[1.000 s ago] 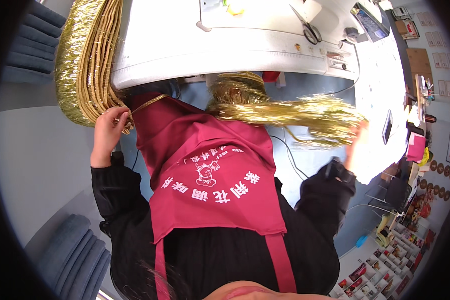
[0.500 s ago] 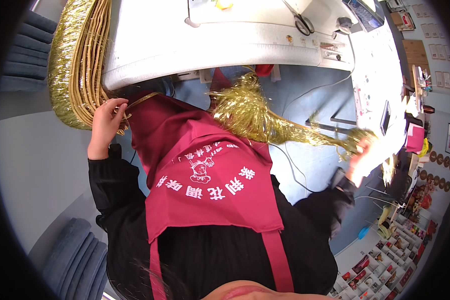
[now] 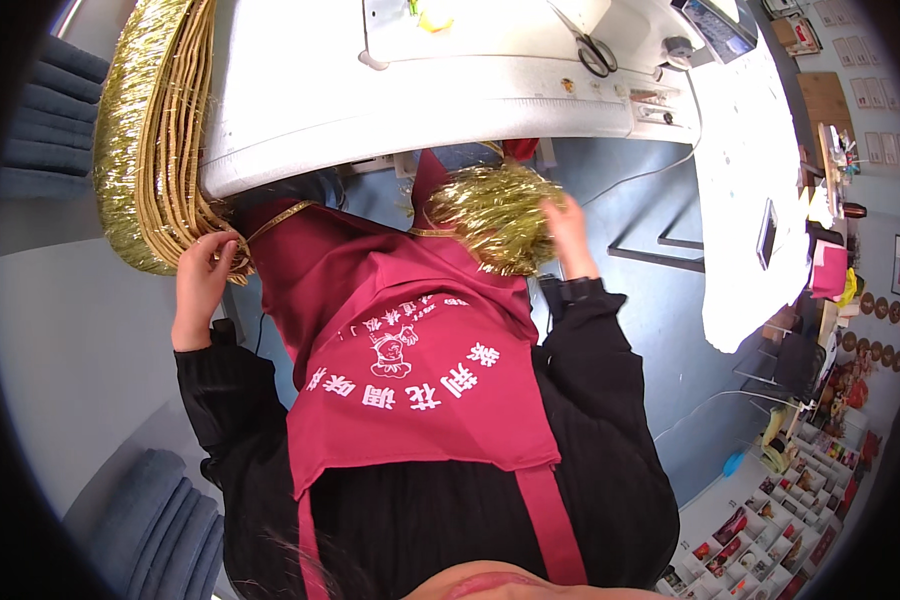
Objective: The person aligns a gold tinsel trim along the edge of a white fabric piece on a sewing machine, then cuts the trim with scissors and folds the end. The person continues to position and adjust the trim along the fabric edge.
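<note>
A long stack of gold tinsel fringe (image 3: 130,130), folded back and forth along a tan band, hangs over the left end of the white table. My left hand (image 3: 205,280) is at its lower end, thumb and fingers pinched on the band's edge. From there a narrow gold band (image 3: 282,217) runs over my dark red apron (image 3: 420,340). A loose bushy bunch of gold tinsel (image 3: 500,220) lies over my lap to the right. My right hand (image 3: 572,240) grips its right side, with the fingertips partly buried in the strands.
The white table's (image 3: 390,115) front edge crosses ahead of my lap. Black scissors (image 3: 597,57) lie on it, beside a small tray (image 3: 660,105) of little parts. A second white surface (image 3: 745,200) stands at right, with a dark metal frame (image 3: 655,255) low beside it. A cable trails over the floor.
My right hand has come in from the far right to my lap, and the tinsel stretched out that way is now bunched there. My left hand has stayed by the stack.
</note>
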### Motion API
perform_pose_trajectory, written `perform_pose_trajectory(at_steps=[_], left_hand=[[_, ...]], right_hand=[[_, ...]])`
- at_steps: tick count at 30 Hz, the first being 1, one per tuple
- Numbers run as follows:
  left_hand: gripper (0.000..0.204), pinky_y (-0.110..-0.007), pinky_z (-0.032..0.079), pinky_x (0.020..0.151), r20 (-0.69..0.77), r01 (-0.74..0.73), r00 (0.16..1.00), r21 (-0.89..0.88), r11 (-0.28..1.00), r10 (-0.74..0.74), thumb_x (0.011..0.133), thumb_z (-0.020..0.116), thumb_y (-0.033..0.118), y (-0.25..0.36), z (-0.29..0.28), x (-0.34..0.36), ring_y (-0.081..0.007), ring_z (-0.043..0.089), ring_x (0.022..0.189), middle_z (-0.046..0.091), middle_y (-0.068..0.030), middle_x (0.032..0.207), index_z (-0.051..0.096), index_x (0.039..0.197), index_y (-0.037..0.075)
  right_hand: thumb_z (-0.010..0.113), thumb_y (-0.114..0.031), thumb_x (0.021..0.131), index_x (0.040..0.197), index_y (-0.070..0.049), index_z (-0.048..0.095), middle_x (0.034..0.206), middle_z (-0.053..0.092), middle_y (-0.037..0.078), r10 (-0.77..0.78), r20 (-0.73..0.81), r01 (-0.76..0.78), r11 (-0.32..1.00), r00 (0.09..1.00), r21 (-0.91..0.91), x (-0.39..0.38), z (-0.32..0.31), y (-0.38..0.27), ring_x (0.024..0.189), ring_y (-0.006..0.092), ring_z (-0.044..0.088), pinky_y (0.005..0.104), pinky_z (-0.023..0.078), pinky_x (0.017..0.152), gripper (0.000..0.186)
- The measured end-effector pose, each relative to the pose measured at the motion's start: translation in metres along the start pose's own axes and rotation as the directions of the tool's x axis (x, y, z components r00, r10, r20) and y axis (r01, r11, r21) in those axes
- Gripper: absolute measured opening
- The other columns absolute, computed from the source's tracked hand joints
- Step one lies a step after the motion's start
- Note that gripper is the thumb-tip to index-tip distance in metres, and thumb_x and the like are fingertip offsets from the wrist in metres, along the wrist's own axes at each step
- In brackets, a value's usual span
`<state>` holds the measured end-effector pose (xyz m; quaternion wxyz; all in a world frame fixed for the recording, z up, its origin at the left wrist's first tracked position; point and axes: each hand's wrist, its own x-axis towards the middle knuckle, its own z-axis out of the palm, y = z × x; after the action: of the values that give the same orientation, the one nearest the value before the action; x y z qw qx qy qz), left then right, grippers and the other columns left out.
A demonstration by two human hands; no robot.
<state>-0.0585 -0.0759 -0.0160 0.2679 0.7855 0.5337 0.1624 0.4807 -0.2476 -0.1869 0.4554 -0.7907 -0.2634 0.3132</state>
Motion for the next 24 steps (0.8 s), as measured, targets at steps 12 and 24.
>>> perform_pose_trajectory(at_steps=[12, 24], left_hand=[[0.014, -0.033, 0.050, 0.069, 0.104, -0.026, 0.994, -0.007, 1.000, 0.027, 0.095, 0.065, 0.009, 0.006, 0.017, 0.033, -0.0237, 0.064, 0.075, 0.069, -0.0136, 0.089, 0.070, 0.103, -0.001], [0.013, -0.038, 0.051, 0.080, 0.172, -0.217, 0.964, 0.073, 0.973, 0.202, 0.093, 0.063, 0.006, 0.031, 0.032, 0.065, -0.0322, 0.066, 0.086, 0.070, -0.0171, 0.094, 0.069, 0.101, -0.002]], right_hand=[[0.071, -0.027, 0.092, 0.090, -0.012, 0.063, 0.061, 0.042, -0.007, 0.303, -0.724, -0.042, 0.934, 0.620, 0.355, -0.207, -0.401, 0.029, 0.053, 0.0054, 0.039, 0.0238, 0.026, 0.049, 0.017], [0.067, -0.017, 0.086, 0.111, -0.023, 0.066, 0.105, 0.065, 0.008, 0.371, -0.928, -0.394, 0.850, -0.026, 0.351, -0.405, -0.626, 0.118, 0.091, 0.0271, 0.061, 0.0391, 0.049, 0.082, 0.026]])
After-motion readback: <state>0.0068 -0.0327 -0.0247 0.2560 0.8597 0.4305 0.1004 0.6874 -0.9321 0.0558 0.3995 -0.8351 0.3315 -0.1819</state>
